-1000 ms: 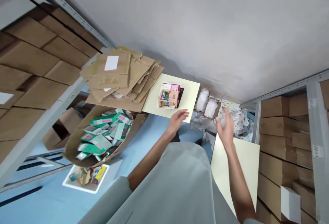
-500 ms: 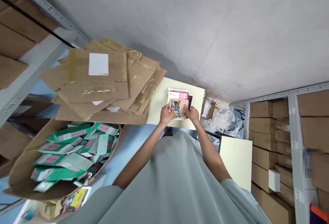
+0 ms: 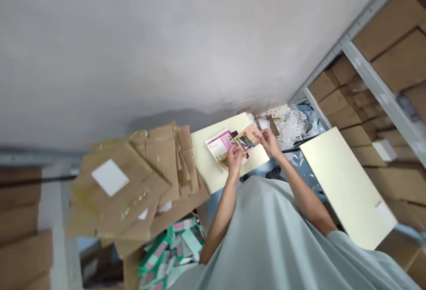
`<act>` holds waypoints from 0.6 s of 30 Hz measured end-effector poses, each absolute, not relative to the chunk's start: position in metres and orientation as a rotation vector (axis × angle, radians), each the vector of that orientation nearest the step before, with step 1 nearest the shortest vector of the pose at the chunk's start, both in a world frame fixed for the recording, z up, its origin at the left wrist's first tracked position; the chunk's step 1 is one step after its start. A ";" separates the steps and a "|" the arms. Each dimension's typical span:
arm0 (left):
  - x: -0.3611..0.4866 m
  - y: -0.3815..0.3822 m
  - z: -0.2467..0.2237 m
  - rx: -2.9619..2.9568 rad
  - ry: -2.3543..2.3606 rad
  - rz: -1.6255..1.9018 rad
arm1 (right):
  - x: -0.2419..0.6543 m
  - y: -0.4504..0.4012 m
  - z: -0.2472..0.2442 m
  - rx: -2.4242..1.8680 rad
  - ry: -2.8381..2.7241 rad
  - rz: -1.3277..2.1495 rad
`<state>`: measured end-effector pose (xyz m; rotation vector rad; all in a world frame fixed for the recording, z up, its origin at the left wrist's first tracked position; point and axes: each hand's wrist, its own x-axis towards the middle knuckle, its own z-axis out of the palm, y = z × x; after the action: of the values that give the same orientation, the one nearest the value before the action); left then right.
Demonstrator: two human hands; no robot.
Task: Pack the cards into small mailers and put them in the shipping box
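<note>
The booklets (image 3: 218,146) were partly hidden by the left hand (image 3: 234,157), whose grip could not be told; boxes (image 3: 179,248) were cut off at bottom. Right of centre, the card (image 3: 246,138) was pinched by the right hand (image 3: 270,143), its long axis slanted up rightward.

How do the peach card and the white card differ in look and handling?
The peach card surrounds a multicoloured picture with peach; the white card shows white and magenta. The right hand pinches the peach card; the left hand overlaps the white card. Both are printed.
</note>
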<state>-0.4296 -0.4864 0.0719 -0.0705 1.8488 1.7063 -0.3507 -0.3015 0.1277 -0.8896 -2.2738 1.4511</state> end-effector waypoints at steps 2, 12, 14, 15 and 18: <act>-0.423 -0.463 0.087 -0.048 1.677 1.738 | -0.308 -0.283 0.148 -0.921 -2.098 1.496; -0.290 -0.316 0.171 0.587 1.230 1.166 | -0.067 -0.232 0.225 -1.308 -1.227 1.328; -0.248 -0.291 0.181 0.627 1.204 1.131 | -0.025 -0.222 0.230 -1.329 -1.082 1.283; -0.227 -0.279 0.184 0.631 1.195 1.135 | -0.006 -0.216 0.232 -1.327 -1.016 1.268; -0.166 -0.241 0.190 0.621 1.184 1.185 | 0.047 -0.197 0.235 -1.292 -0.889 1.245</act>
<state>-0.1662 -0.2412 0.1904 0.6209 1.1842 1.1852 0.0471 -0.1970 0.2346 -1.2924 -0.8892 1.2449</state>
